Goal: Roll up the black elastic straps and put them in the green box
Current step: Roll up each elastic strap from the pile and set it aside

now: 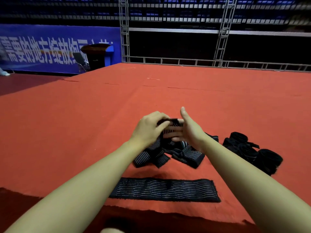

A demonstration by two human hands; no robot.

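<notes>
Rolling is the step in hand, as I read it from here: my left hand (149, 126) curls its grip over a black elastic strap with thin white stripes (170, 130), pinching the small roll at its top, while my right hand (188, 130) stands edge-up with fingers straight and spread flat against the roll's side. The strap's loose tail falls to a heap of unrolled striped straps (168, 153) on the red cloth tabletop (84, 132). One flat striped strap (165, 190) lies near me, apart from the heap. A cluster of dark rolled straps (252, 152) sits to the right. To do this well, I judge I should keep the tail taut, hold the edges flush with the flat right palm, and turn evenly so the roll does not cone. I see no green box.
</notes>
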